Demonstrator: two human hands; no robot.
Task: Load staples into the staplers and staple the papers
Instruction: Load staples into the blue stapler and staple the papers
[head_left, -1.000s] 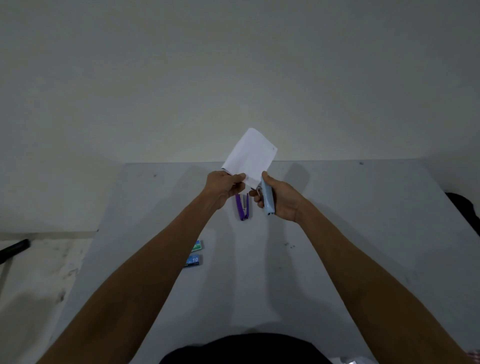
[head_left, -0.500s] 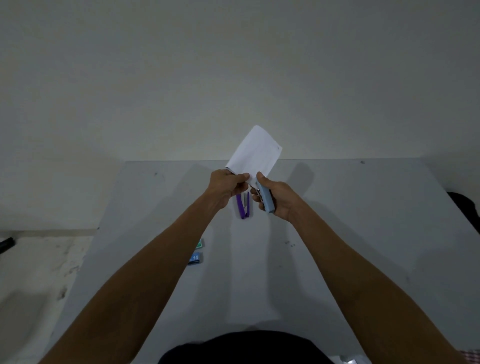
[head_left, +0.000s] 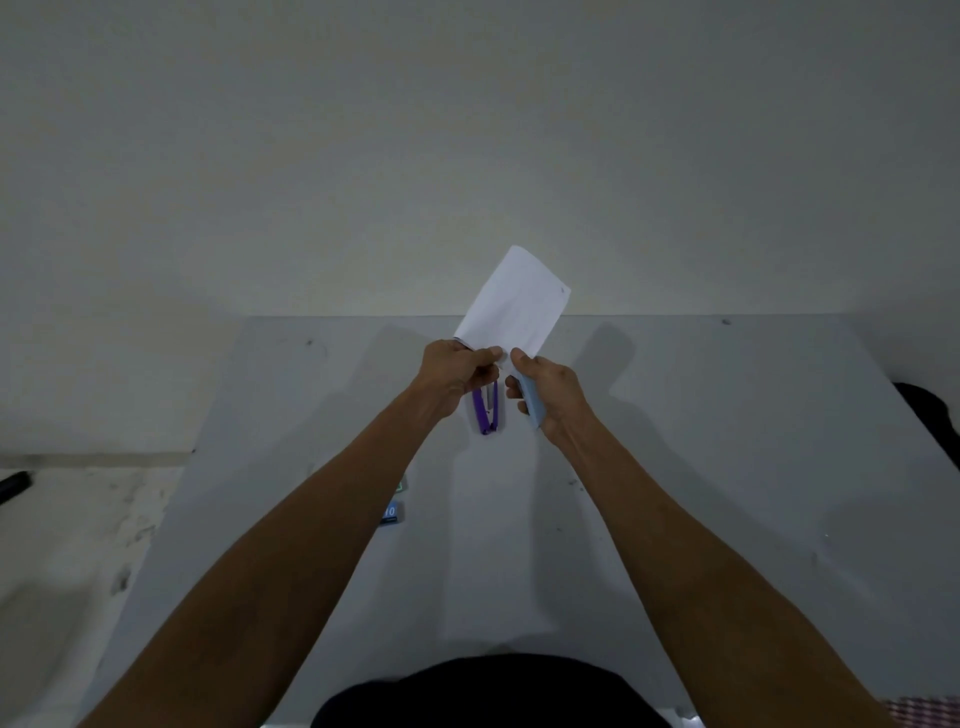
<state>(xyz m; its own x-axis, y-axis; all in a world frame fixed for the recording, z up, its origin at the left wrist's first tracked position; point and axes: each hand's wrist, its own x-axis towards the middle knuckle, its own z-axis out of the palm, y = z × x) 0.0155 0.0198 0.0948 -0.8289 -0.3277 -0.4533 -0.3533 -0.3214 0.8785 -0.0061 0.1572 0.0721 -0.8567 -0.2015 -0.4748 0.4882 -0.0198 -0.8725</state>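
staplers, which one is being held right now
The light blue stapler, gripped in the right hand at the lower edge of the paper that the left hand pinches. The purple stapler lies on the table, in no hand.

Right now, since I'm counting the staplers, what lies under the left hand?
A purple stapler lies on the grey table beneath the left hand, which pinches the white papers. The hand covers its far end, so whether it is loaded cannot be seen.
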